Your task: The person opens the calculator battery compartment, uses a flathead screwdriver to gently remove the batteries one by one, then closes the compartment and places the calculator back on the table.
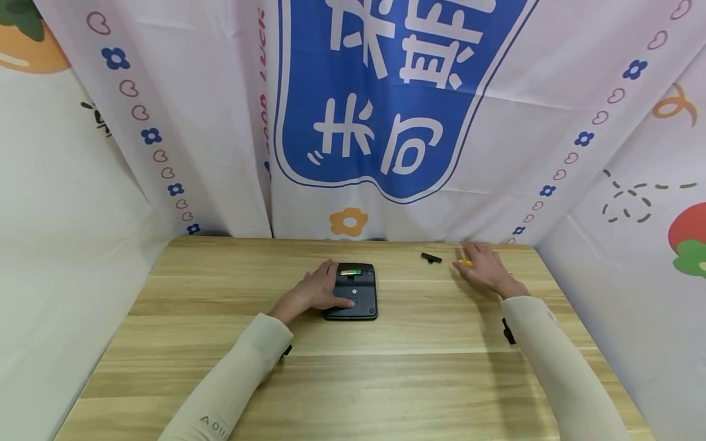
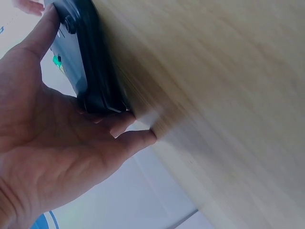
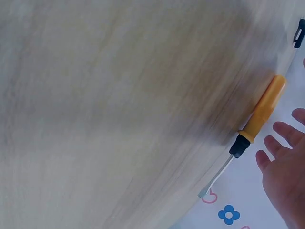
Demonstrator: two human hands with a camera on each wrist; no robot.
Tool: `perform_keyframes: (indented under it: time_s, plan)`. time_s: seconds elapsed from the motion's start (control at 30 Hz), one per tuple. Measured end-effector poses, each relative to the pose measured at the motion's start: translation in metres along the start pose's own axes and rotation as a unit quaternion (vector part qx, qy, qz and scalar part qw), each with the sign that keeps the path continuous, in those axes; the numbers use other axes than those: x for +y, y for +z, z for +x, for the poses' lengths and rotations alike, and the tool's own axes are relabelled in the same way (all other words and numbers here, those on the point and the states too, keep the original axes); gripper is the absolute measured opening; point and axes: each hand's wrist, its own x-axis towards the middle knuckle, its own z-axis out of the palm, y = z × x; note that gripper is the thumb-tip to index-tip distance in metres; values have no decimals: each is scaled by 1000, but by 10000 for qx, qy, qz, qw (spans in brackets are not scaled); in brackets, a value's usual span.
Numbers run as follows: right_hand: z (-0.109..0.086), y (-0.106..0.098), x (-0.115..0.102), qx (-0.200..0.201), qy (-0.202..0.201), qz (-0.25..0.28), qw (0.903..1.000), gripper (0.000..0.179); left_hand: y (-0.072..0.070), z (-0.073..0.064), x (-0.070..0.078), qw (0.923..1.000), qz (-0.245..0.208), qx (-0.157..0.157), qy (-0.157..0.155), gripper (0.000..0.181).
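A black calculator-like device [image 1: 361, 300] lies with its back up on the table, its battery slot uncovered and a green battery [image 1: 350, 272] showing in it. My left hand [image 1: 317, 288] holds the device by its left side, thumb across the back. In the left wrist view the fingers of the left hand [image 2: 62, 129] bend at the device's edge [image 2: 88, 62]. At the right, my right hand [image 1: 485, 267] hovers beside a flat-blade screwdriver with an orange handle [image 3: 264, 109]. The right wrist view shows its spread fingers apart from the handle.
A small black battery cover [image 1: 431, 258] lies between the device and the screwdriver, near the back of the wooden table [image 1: 353, 380]. Printed white cloth [image 1: 220, 153] hangs behind the table and along both sides.
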Motion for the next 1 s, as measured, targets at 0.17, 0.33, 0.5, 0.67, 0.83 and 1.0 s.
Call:
perform_keyframes:
  time_s: [0.17,0.33,0.5,0.67,0.83,1.0]
  plan:
    - [-1,-1,-5,-48,-144,-175,9997,78,0,-1,0,10000,-12,22,30,110]
    - [-1,-4,-12,-42,-233,-365,9991,80,-1,-2,0,10000,-45,29,48,110]
    - [0,-6,-18,60,-335,-491,9982,78,-2,-2,0,10000,-44,9,43,111]
    - [2,-7,-23,30,-466,-407,9981,76,-3,-3,1,10000,-49,2,29,111]
    - [4,-8,-29,49,-661,-350,9972,75,-3,-3,1,10000,-53,19,22,111]
    - [5,-9,-37,137,-908,-470,9947,74,-3,-3,1,9999,-92,17,37,111]
